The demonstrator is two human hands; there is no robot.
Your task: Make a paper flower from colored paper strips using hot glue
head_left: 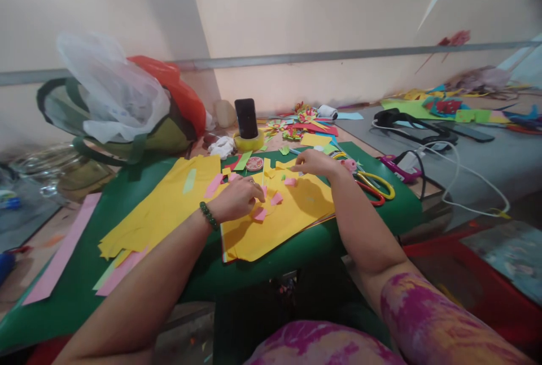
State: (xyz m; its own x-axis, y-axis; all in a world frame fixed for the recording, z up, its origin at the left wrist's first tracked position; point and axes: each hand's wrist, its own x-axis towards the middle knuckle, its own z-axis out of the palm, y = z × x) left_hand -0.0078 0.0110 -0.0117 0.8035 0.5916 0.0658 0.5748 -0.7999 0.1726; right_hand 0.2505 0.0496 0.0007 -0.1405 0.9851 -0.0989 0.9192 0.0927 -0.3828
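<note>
My left hand (242, 198), with a green bead bracelet at the wrist, hovers over a stack of yellow paper (271, 229). Its fingers are curled and pinched together; what lies between them is too small to make out. Around its fingertips are small pink paper pieces (259, 214) and yellow scraps. My right hand (314, 163) reaches over the far edge of the same stack. Its fingers bend loosely down beside a yellow paper strip (284, 165), apparently with nothing held. A round pink container (254, 164) sits between and beyond both hands.
More yellow sheets (169, 195) and a long pink strip (63, 252) lie to the left on the green surface (203, 280). Scissors (376, 184) rest right of my right forearm. Behind stand a phone (246, 119) on yellow tape (249, 142), paper flowers (305, 113) and a bag (165, 127).
</note>
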